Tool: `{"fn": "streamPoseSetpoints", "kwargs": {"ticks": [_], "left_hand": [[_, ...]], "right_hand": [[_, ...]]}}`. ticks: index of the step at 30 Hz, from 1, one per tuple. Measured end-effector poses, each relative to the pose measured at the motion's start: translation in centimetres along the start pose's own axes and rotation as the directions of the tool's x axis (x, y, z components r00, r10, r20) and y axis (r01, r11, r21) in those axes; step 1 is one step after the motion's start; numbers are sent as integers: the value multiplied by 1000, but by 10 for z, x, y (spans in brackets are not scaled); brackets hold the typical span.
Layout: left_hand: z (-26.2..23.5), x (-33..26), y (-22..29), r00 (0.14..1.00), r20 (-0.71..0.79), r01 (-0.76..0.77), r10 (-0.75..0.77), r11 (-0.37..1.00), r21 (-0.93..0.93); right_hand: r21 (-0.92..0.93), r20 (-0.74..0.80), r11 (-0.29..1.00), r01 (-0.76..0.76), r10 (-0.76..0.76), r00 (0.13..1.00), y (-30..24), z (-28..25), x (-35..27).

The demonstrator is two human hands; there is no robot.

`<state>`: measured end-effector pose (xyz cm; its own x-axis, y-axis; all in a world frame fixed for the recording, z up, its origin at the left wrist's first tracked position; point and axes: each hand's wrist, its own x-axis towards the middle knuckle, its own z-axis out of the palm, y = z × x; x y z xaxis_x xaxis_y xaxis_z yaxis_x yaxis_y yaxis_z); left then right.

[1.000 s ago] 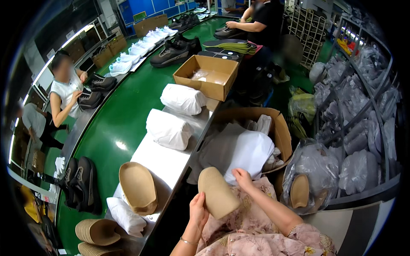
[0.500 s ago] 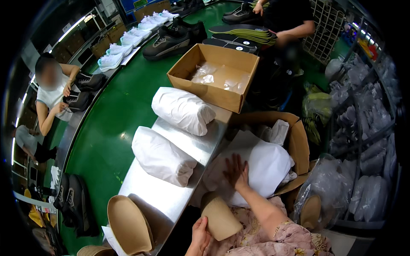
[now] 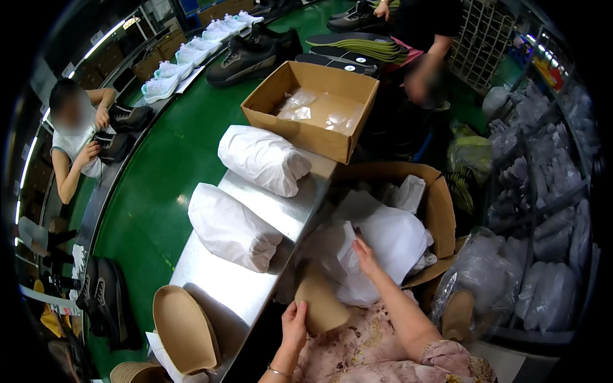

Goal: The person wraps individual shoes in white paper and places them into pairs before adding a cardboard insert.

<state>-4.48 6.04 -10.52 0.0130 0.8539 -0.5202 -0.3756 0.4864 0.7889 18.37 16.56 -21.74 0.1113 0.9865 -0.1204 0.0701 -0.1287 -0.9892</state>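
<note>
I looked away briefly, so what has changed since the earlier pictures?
The right hand, spread over the white paper half a second ago, is now turned edge-on beside a raised paper fold; whether it grips that is unclear. The left hand still holds the tan curved form. Two white bundles stay on the ledge.

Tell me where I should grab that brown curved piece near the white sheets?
I'd pinch the brown curved piece by its left edge, coming from the left, thumb on top. That edge looks thin, and the left hand pinches it there; white sheets lie close beyond the piece's far end.
</note>
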Motion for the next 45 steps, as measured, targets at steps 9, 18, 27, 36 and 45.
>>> {"fn": "streamPoseSetpoints", "kwargs": {"ticks": [9,18,27,36,45], "left_hand": [[60,46,-5,976,216,60,-20,982,-179],[84,-18,6,814,561,410,-152,834,-370],[83,-72,14,673,658,-407,338,912,-52],[77,-105,46,785,595,-17,173,966,-259],[65,-96,54,653,728,-239,209,969,-64]], "right_hand": [[-231,357,869,437,-342,869,-162,-20,-116],[-641,441,566,518,-279,853,-201,-31,-197],[-856,245,369,361,-325,913,-225,-44,-188],[-850,363,216,480,-421,832,-241,-25,-205],[-743,376,391,544,-428,822,-248,-24,-202]]}}
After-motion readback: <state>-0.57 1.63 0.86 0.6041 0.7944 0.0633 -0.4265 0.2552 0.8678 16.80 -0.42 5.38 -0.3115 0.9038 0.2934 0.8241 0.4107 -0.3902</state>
